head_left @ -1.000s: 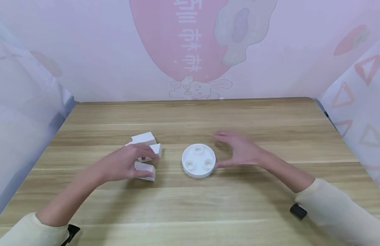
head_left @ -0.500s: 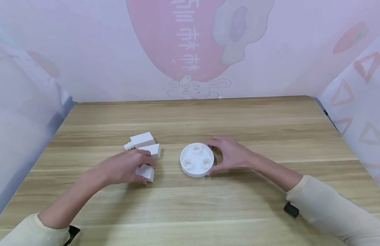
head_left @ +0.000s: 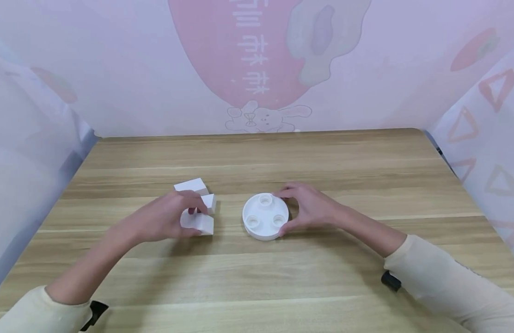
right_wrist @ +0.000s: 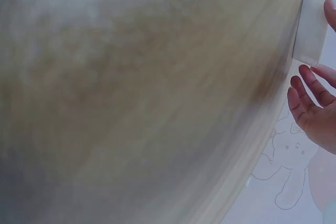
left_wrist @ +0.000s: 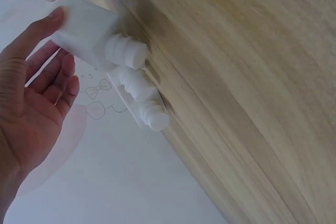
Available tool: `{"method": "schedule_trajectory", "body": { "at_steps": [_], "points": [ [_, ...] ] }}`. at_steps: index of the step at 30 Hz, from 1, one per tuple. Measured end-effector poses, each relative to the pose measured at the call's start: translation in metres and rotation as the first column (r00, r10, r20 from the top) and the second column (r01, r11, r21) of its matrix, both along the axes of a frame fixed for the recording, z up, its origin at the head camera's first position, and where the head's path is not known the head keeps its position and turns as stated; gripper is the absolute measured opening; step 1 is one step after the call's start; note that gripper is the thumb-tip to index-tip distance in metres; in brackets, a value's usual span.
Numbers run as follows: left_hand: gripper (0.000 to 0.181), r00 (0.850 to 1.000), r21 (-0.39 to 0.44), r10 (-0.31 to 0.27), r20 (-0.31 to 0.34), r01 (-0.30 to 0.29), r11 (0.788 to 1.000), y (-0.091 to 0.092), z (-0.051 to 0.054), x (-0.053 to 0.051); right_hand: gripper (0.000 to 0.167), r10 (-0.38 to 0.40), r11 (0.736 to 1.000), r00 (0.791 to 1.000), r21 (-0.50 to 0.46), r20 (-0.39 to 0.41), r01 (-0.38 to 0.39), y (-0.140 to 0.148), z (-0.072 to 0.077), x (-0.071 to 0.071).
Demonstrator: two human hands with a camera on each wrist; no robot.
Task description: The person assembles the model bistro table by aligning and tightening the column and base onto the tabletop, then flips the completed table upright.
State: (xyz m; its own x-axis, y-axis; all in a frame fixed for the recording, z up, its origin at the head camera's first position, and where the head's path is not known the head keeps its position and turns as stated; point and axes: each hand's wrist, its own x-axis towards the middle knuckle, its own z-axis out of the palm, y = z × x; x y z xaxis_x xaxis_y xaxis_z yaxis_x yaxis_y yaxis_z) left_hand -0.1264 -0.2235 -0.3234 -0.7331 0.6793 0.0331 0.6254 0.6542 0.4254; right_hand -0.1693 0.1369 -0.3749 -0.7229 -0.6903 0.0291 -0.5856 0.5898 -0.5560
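In the head view my left hand (head_left: 159, 219) pinches a white rectangular block (head_left: 204, 225) between thumb and fingers. The left wrist view shows a thick threaded peg (left_wrist: 126, 51) on this block's end. Two similar white blocks lie just behind it, one farther back (head_left: 192, 185) and one (head_left: 211, 202) partly covered by my fingers. My right hand (head_left: 313, 206) grips the right side of a round white base (head_left: 265, 213) with thumb and fingers. This base sits flat on the table, with three round sockets facing up. The right wrist view catches its side wall (right_wrist: 311, 24).
Everything stands on a wood-grain table (head_left: 257, 277). A pale printed backdrop (head_left: 136, 83) rises behind the far edge, and white printed sheets hang at the left and right sides.
My right hand has moved left and taken hold of the round base. My left hand has taken hold of the nearest block, which has shifted slightly right and back from where it lay.
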Motion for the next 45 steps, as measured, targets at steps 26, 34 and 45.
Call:
{"method": "schedule_trajectory", "body": {
  "at_steps": [26, 34, 45],
  "points": [
    [0.041, 0.902, 0.688, 0.013, 0.432, -0.339, 0.642, 0.041, -0.009, -0.005, 0.090, -0.027, 0.999, 1.000, 0.024, 0.010, 0.027, -0.001, 0.000, 0.001],
    [0.040, 0.900, 0.684, -0.044, 0.435, -0.298, 0.666, 0.057, -0.018, -0.007, 0.089, -0.031, 0.999, 0.999, 0.026, 0.013, 0.031, 0.000, 0.001, 0.002],
    [0.040, 0.945, 0.612, -0.119, 0.304, -0.098, 0.785, 0.066, -0.022, -0.012, 0.090, -0.026, 0.999, 1.000, 0.033, 0.000, 0.026, 0.000, 0.002, 0.002]
  ]
}}
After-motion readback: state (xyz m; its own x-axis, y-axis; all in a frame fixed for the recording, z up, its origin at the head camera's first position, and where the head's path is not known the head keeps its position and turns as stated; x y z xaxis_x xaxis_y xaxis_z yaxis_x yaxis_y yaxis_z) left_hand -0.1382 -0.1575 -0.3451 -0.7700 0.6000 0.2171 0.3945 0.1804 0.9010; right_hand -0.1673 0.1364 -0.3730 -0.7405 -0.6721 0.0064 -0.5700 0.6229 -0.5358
